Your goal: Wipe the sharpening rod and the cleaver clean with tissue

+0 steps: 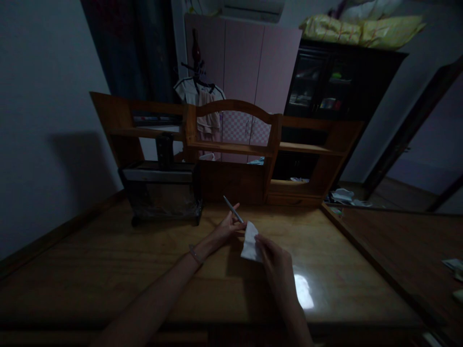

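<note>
A slim grey pen is held in my left hand, tilted with one end up and to the left. A bracelet circles that wrist. Pinched between the fingers of my right hand is a white tissue, which hangs down below the fingertips. The tissue's upper edge is close to the lower end of the pen; whether they touch I cannot tell. Both hands are above the wooden desk, near its middle.
A dark box-shaped device with a tall upright part stands at the back left of the desk. Along the back runs a wooden shelf unit. Light reflects off the desktop by my right forearm. A lower brown surface lies to the right.
</note>
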Demonstrator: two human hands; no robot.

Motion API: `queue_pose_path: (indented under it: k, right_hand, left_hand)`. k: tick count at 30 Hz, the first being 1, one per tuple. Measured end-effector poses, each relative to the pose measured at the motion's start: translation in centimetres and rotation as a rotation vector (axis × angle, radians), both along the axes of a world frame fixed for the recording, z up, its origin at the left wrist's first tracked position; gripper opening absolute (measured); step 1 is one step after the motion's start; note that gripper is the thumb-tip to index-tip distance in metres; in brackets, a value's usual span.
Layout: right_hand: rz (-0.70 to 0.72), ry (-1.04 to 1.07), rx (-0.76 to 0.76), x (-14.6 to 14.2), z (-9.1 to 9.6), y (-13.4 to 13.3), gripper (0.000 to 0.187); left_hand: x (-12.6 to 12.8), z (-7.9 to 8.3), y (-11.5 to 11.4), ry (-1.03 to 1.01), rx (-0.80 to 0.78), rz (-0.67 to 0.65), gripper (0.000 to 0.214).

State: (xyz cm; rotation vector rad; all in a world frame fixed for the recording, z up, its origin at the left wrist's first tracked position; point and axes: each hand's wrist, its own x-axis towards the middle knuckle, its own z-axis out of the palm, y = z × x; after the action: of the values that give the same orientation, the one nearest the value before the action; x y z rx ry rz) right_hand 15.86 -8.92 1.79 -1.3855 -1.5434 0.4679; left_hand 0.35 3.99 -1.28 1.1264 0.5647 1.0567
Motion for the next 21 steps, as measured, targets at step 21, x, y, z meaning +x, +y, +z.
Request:
queue_pose_path:
  k: [21]
  right_hand:
    - [-0.301,-0.011,-0.007,0.0,0.0,0.9,0.023]
  left_hand:
    - [0.1,-0.1,0.1,-0.001,0.004,-0.028,0.094]
